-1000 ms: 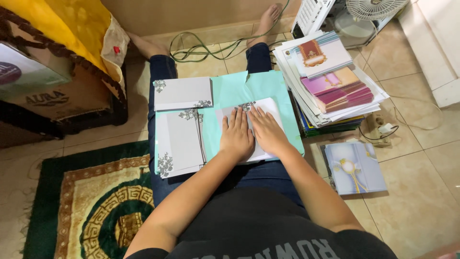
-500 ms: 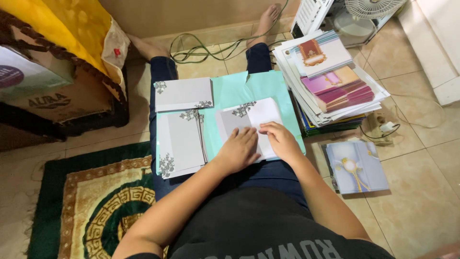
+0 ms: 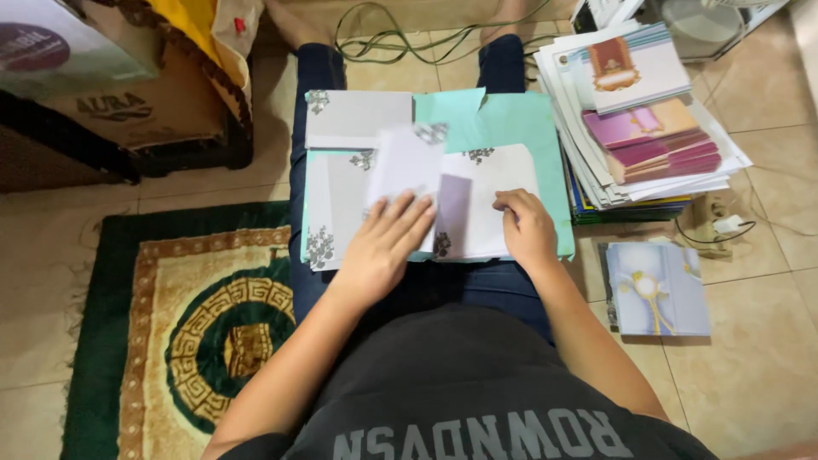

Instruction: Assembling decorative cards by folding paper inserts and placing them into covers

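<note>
Head view: a seated person works over the lap, where a mint-green sheet [image 3: 511,128] serves as backing for a set of white cards with grey floral corners. The left hand [image 3: 383,247] lies flat, fingers spread, on a white card [image 3: 407,175] that appears blurred, so it seems to be in motion; no closed grip is formed, the palm and fingertips only press the paper. The right hand [image 3: 527,228] rests with curled fingers on the right edge of the open folded card [image 3: 486,200], apparently pinning it; whether the thumb pinches the edge cannot be told. A pale purple slip [image 3: 453,213] lies on that card between the two hands. Two further white cards [image 3: 354,119] sit at the upper left of the lap.

Procedure note, as a judgement: keep the right hand steady as an anchor, slide the moving card with flat pressure rather than a pinch to avoid creasing, and align the floral corners before pressing down.

Nearby: a stack of printed cards [image 3: 639,119] on the floor tiles to the right, a blue card [image 3: 656,290] below it, and a green patterned rug [image 3: 183,324] to the left.
</note>
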